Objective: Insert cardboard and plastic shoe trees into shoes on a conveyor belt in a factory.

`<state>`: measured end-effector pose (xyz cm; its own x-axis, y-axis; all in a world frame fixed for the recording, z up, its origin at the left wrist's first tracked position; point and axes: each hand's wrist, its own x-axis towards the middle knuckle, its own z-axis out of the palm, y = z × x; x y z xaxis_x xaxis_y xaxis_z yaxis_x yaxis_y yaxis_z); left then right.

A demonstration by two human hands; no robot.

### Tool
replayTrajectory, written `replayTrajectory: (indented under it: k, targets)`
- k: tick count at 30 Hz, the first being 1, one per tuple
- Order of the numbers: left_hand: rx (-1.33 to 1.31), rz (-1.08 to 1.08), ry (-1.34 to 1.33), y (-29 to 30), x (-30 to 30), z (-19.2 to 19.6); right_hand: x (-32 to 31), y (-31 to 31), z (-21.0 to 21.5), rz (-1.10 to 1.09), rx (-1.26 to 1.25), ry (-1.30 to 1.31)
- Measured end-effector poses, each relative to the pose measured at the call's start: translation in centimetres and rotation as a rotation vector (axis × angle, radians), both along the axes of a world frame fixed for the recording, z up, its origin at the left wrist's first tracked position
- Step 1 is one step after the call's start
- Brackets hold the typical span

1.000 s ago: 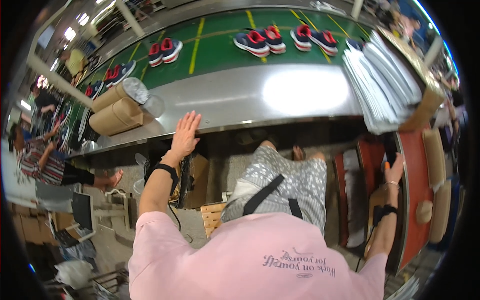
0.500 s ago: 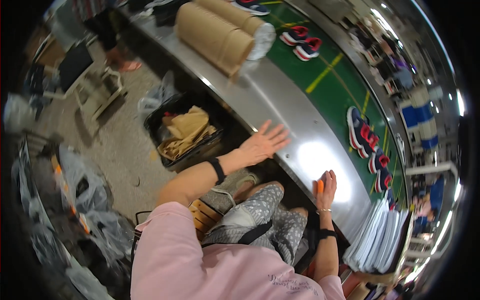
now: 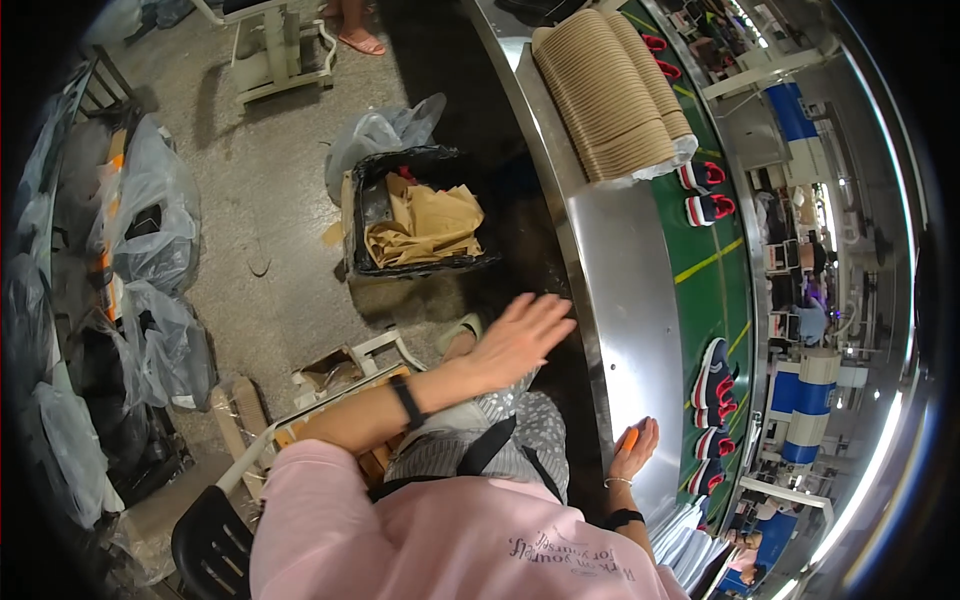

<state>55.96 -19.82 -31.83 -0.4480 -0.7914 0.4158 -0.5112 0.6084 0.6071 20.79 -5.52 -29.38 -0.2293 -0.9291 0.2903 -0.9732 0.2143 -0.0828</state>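
Observation:
My left hand (image 3: pixel 525 338) is held out over my lap, fingers stretched and holding nothing, just left of the metal ledge's edge. A black band circles that wrist. Lower right, my right hand (image 3: pixel 635 450) rests at the bare metal ledge (image 3: pixel 630 290) with its fingers extended. An orange cover (image 3: pixel 630 438) sits on its thumb, and nothing shows in its grasp. Past the ledge, navy and red shoes with white soles (image 3: pixel 712 385) stand on the green conveyor belt (image 3: pixel 715 285). Close by my right forearm is a stack of pale sheets (image 3: pixel 688 548), partly hidden.
Two long rows of nested brown cardboard pieces (image 3: pixel 605 105) lie on the far ledge. On the floor stands a black-lined bin (image 3: pixel 355 220) holding crumpled brown paper (image 3: pixel 425 228). Clear plastic bags (image 3: pixel 150 220) fill a rack at left. A black chair back (image 3: pixel 215 545) is behind me.
The view has turned, so the ledge now runs more nearly straight ahead. My left hand has come off the ledge's edge toward my lap. My right hand stays at the ledge.

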Motion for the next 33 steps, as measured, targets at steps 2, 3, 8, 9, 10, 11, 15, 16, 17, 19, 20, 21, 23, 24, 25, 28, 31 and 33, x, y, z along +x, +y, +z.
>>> replayTrajectory:
  k: [2, 3, 8, 9, 10, 11, 15, 16, 17, 19, 20, 21, 23, 24, 25, 28, 31, 33]
  targets:
    - [0.081, 0.170, -0.114, 3.6, 4.7, -1.2, 0.3, 0.3, 0.4, -0.006, -0.011, 0.023]
    - [0.123, 0.226, -0.153, 5.3, 6.7, -2.0, 0.2, 0.3, 0.3, -0.005, -0.010, 0.020]
    - [0.390, 0.415, -0.303, 14.2, 12.9, -7.1, 0.2, -0.8, 0.0, 0.000, -0.025, -0.008]
    - [0.396, 0.413, -0.312, 15.8, 12.9, -7.6, 0.6, -0.6, 0.2, -0.002, -0.017, -0.015]
    - [0.486, 0.440, -0.274, 17.0, 12.6, -8.0, 0.7, -0.8, 0.5, 0.016, -0.026, -0.044]
    - [0.576, 0.468, -0.235, 17.9, 12.5, -8.3, 0.7, -0.7, 0.6, 0.035, -0.036, -0.073]
    - [0.453, 0.516, -0.330, 17.1, 11.6, -8.6, 0.2, -0.5, 0.2, 0.019, -0.058, -0.065]
    - [0.449, 0.526, -0.326, 16.8, 11.6, -8.7, 0.2, -0.3, 0.1, 0.013, -0.059, -0.052]
    - [0.530, 0.483, -0.352, 16.4, 11.7, -8.8, 0.2, -0.1, 0.1, 0.007, -0.061, -0.038]
    - [0.611, 0.437, -0.375, 15.9, 11.8, -9.1, 0.5, 0.1, 0.1, -0.008, -0.063, -0.049]
    - [0.600, 0.446, -0.383, 15.7, 11.8, -9.3, 0.5, -0.2, 0.1, 0.009, -0.061, -0.075]
    - [0.588, 0.451, -0.393, 15.2, 11.9, -9.2, 0.6, -0.4, 0.2, 0.023, -0.060, -0.103]
    - [0.606, 0.457, -0.394, 14.9, 11.5, -8.6, -0.2, -0.3, 0.1, 0.007, -0.069, -0.122]
    - [0.631, 0.462, -0.397, 15.0, 11.5, -8.2, 0.2, -0.1, 0.1, -0.010, -0.071, -0.143]
    - [0.640, 0.468, -0.407, 14.9, 11.4, -8.2, 0.3, -0.2, 0.4, 0.009, -0.084, -0.131]
    - [0.627, 0.485, -0.379, 14.5, 11.2, -7.9, 0.0, -0.4, 0.5, 0.051, -0.065, -0.115]
    - [0.647, 0.513, -0.417, 14.4, 10.8, -8.0, -0.9, -0.1, 0.2, 0.058, -0.071, -0.095]
    - [0.796, 0.560, -0.436, 13.2, 10.6, -7.6, -1.5, -0.2, 0.4, 0.074, -0.049, -0.004]
